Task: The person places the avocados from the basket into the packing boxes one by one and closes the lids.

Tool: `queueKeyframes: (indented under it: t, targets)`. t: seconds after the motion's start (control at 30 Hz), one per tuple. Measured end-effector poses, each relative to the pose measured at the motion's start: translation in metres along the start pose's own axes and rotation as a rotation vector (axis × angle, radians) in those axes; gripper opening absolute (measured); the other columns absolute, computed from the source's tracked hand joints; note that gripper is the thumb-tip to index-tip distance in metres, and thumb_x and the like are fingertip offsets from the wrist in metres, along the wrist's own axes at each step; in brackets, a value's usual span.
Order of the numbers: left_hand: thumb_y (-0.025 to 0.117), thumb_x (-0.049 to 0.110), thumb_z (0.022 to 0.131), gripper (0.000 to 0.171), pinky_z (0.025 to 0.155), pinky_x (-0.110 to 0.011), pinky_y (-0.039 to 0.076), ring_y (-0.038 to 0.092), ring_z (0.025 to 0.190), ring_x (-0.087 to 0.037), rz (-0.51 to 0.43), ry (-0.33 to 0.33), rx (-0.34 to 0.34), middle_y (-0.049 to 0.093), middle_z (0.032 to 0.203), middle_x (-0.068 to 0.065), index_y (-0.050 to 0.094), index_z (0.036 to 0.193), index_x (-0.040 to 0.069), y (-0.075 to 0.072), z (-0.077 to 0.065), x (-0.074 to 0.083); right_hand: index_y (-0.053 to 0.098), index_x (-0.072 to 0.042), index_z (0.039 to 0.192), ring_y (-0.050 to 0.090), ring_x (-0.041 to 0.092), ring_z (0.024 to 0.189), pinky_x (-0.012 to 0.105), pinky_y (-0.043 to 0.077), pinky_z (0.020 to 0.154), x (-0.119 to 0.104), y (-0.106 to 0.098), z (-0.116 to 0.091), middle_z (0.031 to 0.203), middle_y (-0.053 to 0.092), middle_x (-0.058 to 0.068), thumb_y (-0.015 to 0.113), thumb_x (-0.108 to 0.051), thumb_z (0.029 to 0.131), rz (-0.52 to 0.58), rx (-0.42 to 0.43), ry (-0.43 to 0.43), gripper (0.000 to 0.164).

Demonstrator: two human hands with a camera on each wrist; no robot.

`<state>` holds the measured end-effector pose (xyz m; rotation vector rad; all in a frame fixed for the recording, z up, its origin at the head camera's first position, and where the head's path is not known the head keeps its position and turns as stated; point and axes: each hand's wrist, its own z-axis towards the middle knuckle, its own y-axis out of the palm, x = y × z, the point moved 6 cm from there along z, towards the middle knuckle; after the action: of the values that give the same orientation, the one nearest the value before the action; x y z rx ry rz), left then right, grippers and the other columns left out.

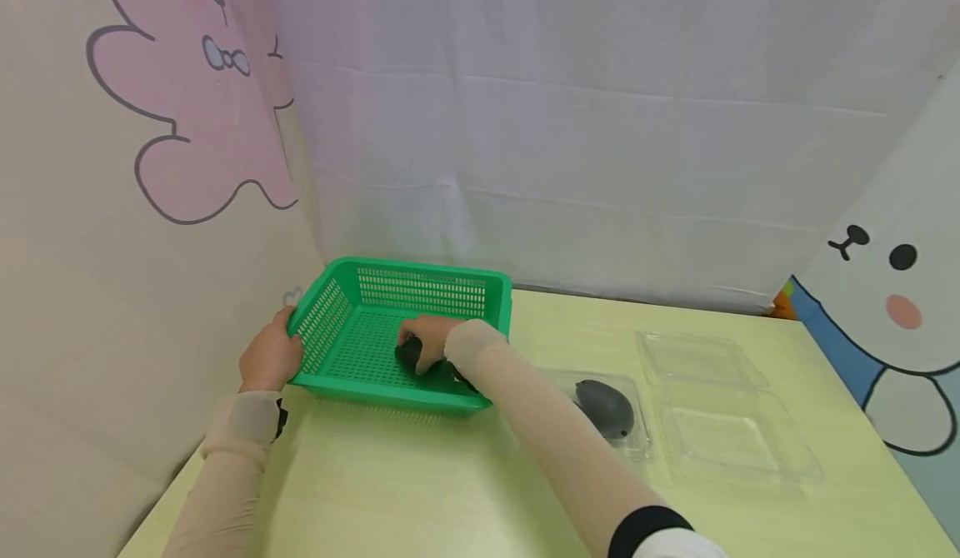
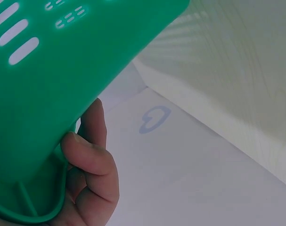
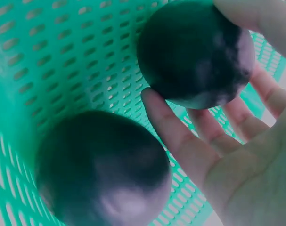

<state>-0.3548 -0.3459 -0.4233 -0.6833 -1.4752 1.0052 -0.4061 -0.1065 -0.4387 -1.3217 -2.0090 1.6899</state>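
Observation:
A green slotted basket (image 1: pixel 420 271) stands at the table's back left. My left hand (image 1: pixel 268 360) grips its left rim, the fingers (image 2: pixel 91 162) curled under the edge of the basket (image 2: pixel 62 70). Inside the basket my right hand (image 1: pixel 429 337) holds a dark round fruit (image 1: pixel 408 350). The right wrist view shows this fruit (image 3: pixel 194 52) pinched between thumb and fingers (image 3: pixel 180 141) just above the basket floor (image 3: pixel 48 56). A second dark fruit (image 3: pixel 102 169) lies on the floor beside it. In the head view my wrist mostly hides that one.
Right of the basket a clear plastic tray (image 1: pixel 637 450) holds another dark fruit (image 1: pixel 606 408). An open clear clamshell box (image 1: pixel 738 433) lies further right. Cloth walls with cartoon prints close the table in at the left, back and right.

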Motion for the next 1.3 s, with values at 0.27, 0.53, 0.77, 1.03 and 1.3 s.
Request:
queueKeyframes:
  t: [0.27,0.53,0.77,1.03,1.3]
  targets:
    - [0.037,0.013,0.096,0.057,0.052,-0.036,0.04,0.055,0.072,-0.031,0.009,-0.001,0.001,0.052,0.125,-0.037,0.025,0.15,0.0,0.0,0.0,0.0,0.049,-0.024,0.136,0.048,0.013,0.117,0.03,0.044,0.091,-0.008,-0.007,-0.003,0.138,0.048,-0.001,0.071,-0.022,0.088,0.011,0.025,-0.062,0.053]
    - [0.038,0.012,0.096,0.057,0.05,-0.036,0.04,0.054,0.067,-0.029,0.003,0.007,0.007,0.052,0.124,-0.037,0.025,0.15,-0.001,0.0,-0.001,0.001,0.048,-0.022,0.138,0.047,0.015,0.124,0.031,0.044,0.093,-0.014,-0.02,-0.011,0.142,0.046,-0.001,0.069,-0.019,0.09,0.036,0.062,-0.098,0.052]
    - [0.038,0.011,0.096,0.057,0.047,-0.035,0.038,0.051,0.059,-0.026,-0.001,0.016,0.015,0.055,0.118,-0.037,0.026,0.15,-0.001,-0.001,-0.002,0.001,0.047,-0.02,0.138,0.048,0.013,0.114,0.027,0.044,0.089,-0.016,-0.035,-0.019,0.141,0.046,-0.001,0.068,-0.017,0.089,0.071,0.096,-0.136,0.053]
    - [0.038,0.011,0.097,0.057,0.045,-0.035,0.038,0.05,0.056,-0.024,-0.007,0.018,0.011,0.058,0.114,-0.036,0.025,0.15,-0.001,0.0,-0.002,0.001,0.047,-0.018,0.138,0.048,0.014,0.108,0.026,0.044,0.085,-0.012,-0.049,-0.027,0.138,0.047,0.0,0.068,-0.013,0.087,0.092,0.147,-0.158,0.055]
    - [0.037,0.011,0.097,0.057,0.045,-0.035,0.037,0.048,0.055,-0.024,-0.004,0.018,0.003,0.058,0.113,-0.036,0.024,0.151,-0.001,0.0,-0.001,0.0,0.047,-0.019,0.138,0.047,0.015,0.109,0.028,0.044,0.085,-0.012,-0.063,-0.036,0.138,0.045,0.002,0.068,-0.016,0.087,0.064,0.171,-0.175,0.055]
